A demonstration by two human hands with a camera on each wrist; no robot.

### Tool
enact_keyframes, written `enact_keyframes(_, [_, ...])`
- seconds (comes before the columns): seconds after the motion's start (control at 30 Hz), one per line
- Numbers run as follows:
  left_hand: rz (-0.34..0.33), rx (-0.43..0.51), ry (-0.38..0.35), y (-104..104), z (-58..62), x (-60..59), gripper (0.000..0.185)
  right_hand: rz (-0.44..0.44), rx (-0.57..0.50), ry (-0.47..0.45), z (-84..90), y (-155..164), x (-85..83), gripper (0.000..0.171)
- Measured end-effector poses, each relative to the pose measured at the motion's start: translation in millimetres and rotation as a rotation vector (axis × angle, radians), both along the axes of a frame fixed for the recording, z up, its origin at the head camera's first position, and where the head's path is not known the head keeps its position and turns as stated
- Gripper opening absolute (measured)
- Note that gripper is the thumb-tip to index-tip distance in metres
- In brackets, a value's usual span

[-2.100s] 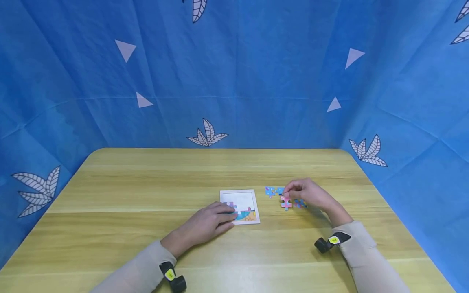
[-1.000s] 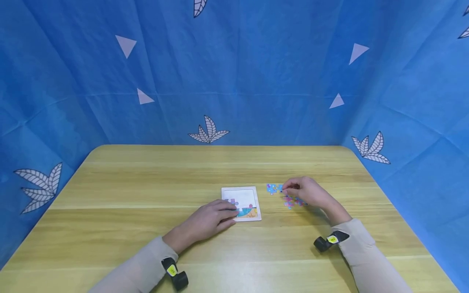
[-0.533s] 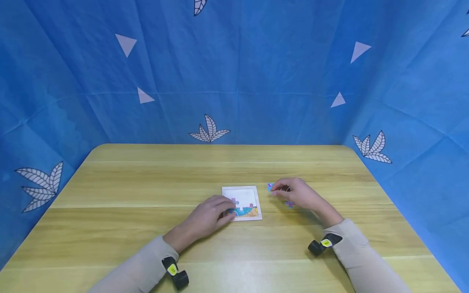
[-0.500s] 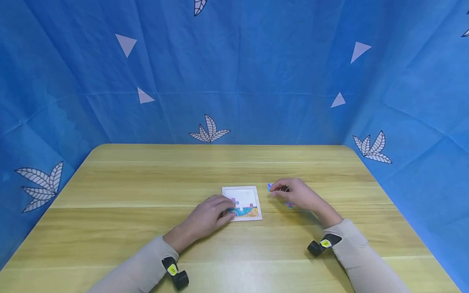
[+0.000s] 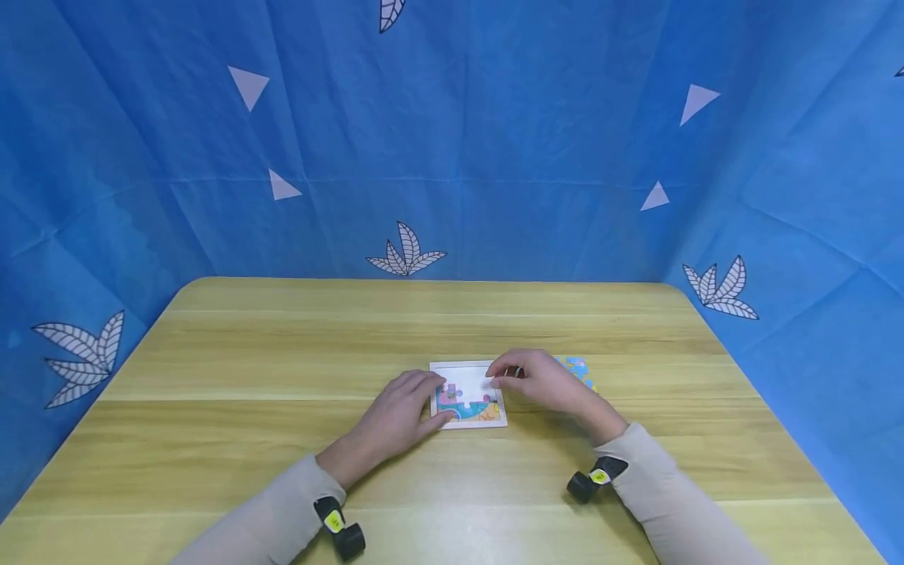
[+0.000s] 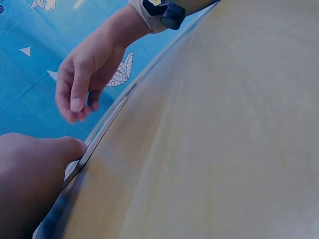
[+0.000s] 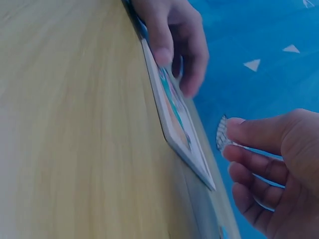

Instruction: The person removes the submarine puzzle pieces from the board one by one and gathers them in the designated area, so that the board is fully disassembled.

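So, right hand (image 5: 540, 383) up over the right edge of the tray (image 5: 468, 366), thumb and forefinger pinched on a small piece (image 7: 222, 133), held just above the tray's near corner and not touching it in the right wrist view; other fingers loosely curled underneath. Left hand (image 5: 406, 408) planted on the tray's left side, fingers draped over that edge and fingertips down on the picture area, thumb against the frame, so just pressing and steadying, nothing actually clutched. Tray flat on the table (image 5: 282, 353), roughly in the middle and a bit toward the front, white border, bottom rows already filled with blue and orange bits, top part bare white. Couple of loose pieces (image 5: 577, 367) lying on the wood just right of the right hand, mostly hidden behind it, blue ones as far as can be told. Beige sleeves on both arms, black wrist cameras with yellow tags near the front edge. Blue cloth (image 5: 494, 141) with white leaves and triangles all round the back and sides.
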State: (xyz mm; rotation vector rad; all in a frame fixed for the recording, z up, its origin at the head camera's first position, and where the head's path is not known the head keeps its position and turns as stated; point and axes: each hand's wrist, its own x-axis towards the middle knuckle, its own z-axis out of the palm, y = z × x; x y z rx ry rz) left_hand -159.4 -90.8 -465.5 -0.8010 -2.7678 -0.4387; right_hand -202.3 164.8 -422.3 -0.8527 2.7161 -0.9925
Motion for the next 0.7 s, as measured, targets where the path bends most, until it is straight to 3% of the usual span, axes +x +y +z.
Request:
enact_keyframes(0.27, [0.029,-0.047,-0.004,-0.7,-1.2,-0.9,0.065,0.064,0.052,0.012,-2.8,-29.8,0.8,0.019])
enact_keyframes(0.7, [0.041,-0.105,-0.047,-2.7,-4.4,-1.6,0.077,0.145,0.154,0.203,-14.6,-55.1,-1.3,0.021])
